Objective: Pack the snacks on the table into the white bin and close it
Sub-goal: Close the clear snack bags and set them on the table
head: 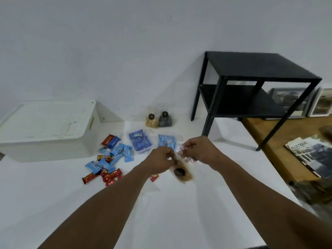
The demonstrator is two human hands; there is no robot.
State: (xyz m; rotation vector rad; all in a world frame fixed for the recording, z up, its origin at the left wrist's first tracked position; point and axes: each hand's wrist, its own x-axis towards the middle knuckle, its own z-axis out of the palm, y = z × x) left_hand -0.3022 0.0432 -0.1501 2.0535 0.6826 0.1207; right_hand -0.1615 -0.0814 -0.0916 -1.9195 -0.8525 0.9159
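The white bin (pixel 48 133) stands at the left of the white table with its lid on. Loose blue and red snack packs (pixel 109 159) lie scattered beside it. Behind them are a clear tub of dark blue packs (pixel 140 141), a bag of light blue packs (pixel 166 141), and two small clear bags of nuts (pixel 159 119). My left hand (pixel 159 159) and my right hand (pixel 195 150) both pinch the top of a clear bag holding brown snacks (pixel 181 174), which hangs blurred between them above the table.
A black side table (pixel 251 83) with a lower shelf stands on the far right part of the white table (pixel 170 212). Past the table's right edge are a wooden floor, a stack of magazines (pixel 309 155) and framed pictures against the wall.
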